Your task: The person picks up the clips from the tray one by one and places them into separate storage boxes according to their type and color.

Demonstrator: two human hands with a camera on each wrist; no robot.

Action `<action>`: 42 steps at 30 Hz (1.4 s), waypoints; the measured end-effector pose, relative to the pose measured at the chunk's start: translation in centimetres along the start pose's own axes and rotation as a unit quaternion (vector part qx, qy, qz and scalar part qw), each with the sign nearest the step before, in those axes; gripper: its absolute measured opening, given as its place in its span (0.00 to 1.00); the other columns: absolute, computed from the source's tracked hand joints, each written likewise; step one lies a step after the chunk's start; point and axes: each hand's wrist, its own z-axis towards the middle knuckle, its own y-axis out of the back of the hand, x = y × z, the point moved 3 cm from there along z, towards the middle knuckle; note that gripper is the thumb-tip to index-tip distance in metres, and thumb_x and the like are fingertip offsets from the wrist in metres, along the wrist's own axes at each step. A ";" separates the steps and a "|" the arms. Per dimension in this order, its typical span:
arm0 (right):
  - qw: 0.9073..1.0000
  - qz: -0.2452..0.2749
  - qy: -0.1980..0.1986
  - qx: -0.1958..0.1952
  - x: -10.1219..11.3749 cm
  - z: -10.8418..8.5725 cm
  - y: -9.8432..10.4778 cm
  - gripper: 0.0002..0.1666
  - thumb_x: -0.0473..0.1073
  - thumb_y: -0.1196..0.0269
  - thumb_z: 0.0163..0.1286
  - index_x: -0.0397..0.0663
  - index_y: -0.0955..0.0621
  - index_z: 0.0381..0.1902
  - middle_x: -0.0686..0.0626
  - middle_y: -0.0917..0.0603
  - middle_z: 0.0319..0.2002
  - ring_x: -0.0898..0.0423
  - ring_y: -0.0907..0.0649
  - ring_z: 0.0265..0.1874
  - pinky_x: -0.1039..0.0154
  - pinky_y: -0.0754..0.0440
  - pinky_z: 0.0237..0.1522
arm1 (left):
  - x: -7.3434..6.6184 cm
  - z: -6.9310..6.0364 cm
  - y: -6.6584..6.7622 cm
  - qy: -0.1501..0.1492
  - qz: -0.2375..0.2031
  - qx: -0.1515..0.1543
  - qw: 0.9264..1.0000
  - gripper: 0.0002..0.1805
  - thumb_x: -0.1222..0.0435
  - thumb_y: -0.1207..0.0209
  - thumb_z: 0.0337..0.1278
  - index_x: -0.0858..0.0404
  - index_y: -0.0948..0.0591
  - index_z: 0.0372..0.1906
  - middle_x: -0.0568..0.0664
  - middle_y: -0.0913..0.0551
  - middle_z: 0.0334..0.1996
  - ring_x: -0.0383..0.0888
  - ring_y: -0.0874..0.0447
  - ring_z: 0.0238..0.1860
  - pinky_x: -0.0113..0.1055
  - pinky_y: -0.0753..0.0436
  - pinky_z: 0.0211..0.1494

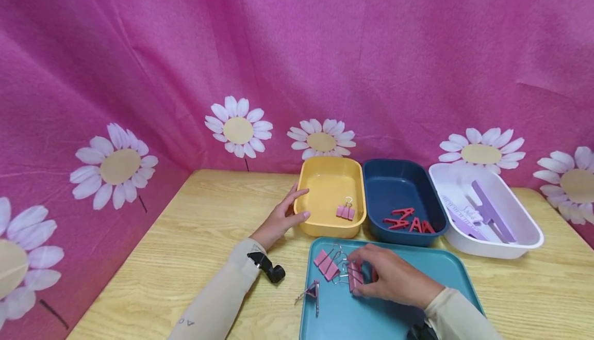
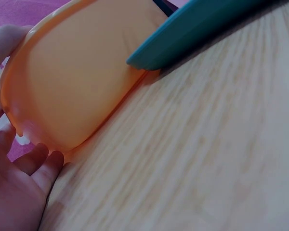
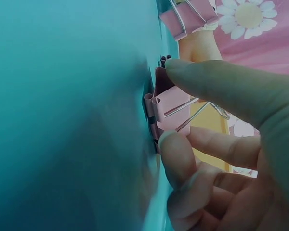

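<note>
In the head view my left hand (image 1: 280,220) rests on the left wall of the yellow bin (image 1: 330,230), fingers over its rim; a pink binder clip (image 1: 345,211) lies inside. My right hand (image 1: 394,278) pinches a pink binder clip (image 1: 355,277) between thumb and fingers at the teal tray (image 1: 371,324). The right wrist view shows this clip (image 3: 176,103) close to the tray surface, its wire handles sticking out. Beside it on the tray lies another pink clip (image 1: 327,264), and a further clip (image 1: 313,291) stands near the tray's left edge.
Behind the tray, a navy bin (image 1: 394,175) holds several red clothespins (image 1: 402,212). To its right, a white bin (image 1: 520,249) contains purple items (image 1: 493,211). A pink cloth with daisies (image 1: 297,46) hangs behind the wooden table (image 1: 195,237).
</note>
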 end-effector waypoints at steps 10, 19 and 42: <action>1.000 -0.007 -0.005 0.002 0.0 0.1 -0.1 0.30 0.54 0.26 0.54 0.50 0.20 0.53 0.55 0.23 0.40 0.61 0.25 0.26 0.69 0.23 0.27 | 0.0 0.1 0.0 0.004 -0.004 0.001 1.000 0.33 0.57 0.39 0.63 0.45 0.36 0.72 0.38 0.63 0.77 0.46 0.51 0.74 0.40 0.42 0.72; 1.000 -0.012 0.005 -0.002 0.0 0.0 0.0 0.29 0.54 0.27 0.55 0.50 0.19 0.52 0.56 0.23 0.39 0.61 0.25 0.26 0.69 0.23 0.27 | -0.3 0.0 0.0 0.004 -0.015 0.002 1.000 0.33 0.60 0.40 0.65 0.48 0.38 0.73 0.38 0.63 0.77 0.47 0.52 0.74 0.41 0.42 0.72; 1.000 -0.027 -0.002 -0.014 0.1 0.0 -0.1 0.27 0.54 0.27 0.55 0.52 0.20 0.51 0.57 0.24 0.38 0.61 0.24 0.27 0.69 0.23 0.27 | -0.1 0.0 0.1 0.008 -0.003 -0.001 1.000 0.32 0.57 0.40 0.64 0.44 0.36 0.72 0.35 0.61 0.76 0.45 0.53 0.74 0.39 0.44 0.73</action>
